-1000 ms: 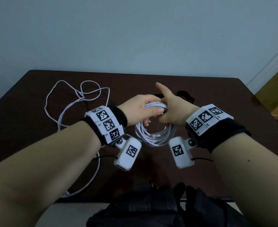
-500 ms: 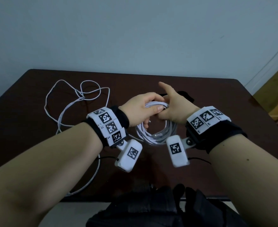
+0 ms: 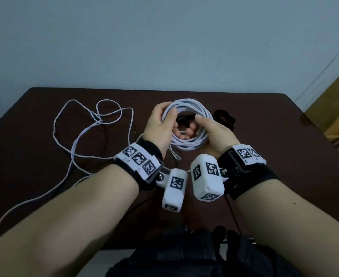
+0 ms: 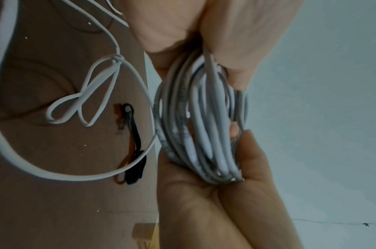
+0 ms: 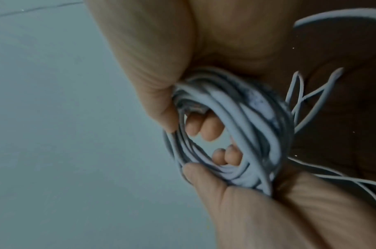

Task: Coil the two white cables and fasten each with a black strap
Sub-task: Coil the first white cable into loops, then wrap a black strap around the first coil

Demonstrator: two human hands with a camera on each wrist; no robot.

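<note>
Both hands hold a coiled white cable (image 3: 187, 103) up above the dark table. My left hand (image 3: 165, 124) grips the coil's left side, thumb over the strands and fingers curled through the ring. On the coil's right side, my right hand (image 3: 204, 126) grips the same way. The wrist views show the coil (image 4: 202, 118) (image 5: 236, 126) pinched at opposite sides. The second white cable (image 3: 104, 114) lies loose and looped on the table to the left. One black strap (image 3: 184, 117) shows through the ring and another (image 3: 224, 116) lies just right of it.
The brown table (image 3: 284, 156) ends at a pale wall behind and at a right edge with yellowish floor beyond. A black bag or cloth (image 3: 184, 256) sits at the near edge. The loose cable's tail runs off the near left.
The coil hung below my hands; now it is lifted and turned, ring facing me. Both hands have rolled palm-up to opposite sides, and my right index finger no longer points outward.
</note>
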